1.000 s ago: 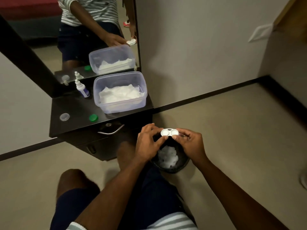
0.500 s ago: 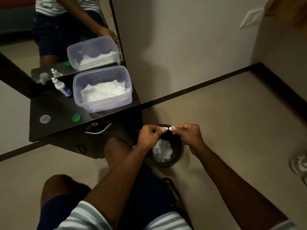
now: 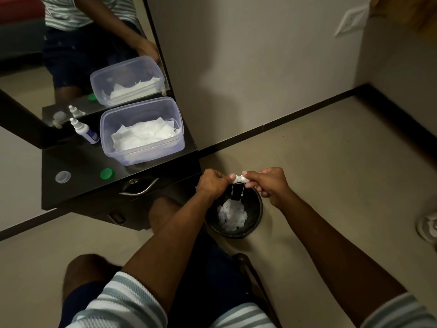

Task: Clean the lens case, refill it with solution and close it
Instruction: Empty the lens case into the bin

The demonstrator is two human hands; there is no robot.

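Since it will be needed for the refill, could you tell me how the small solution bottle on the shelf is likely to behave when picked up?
The solution bottle looks small and plastic, so probably light. It stands narrow and tall, so a nudge may tip it.

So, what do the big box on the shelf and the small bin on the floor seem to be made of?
The box looks like clear, slightly frosted plastic: the white tissues show through its walls. The bin looks like black plastic with a mild gloss, since its rim catches light; it could also be coated metal.
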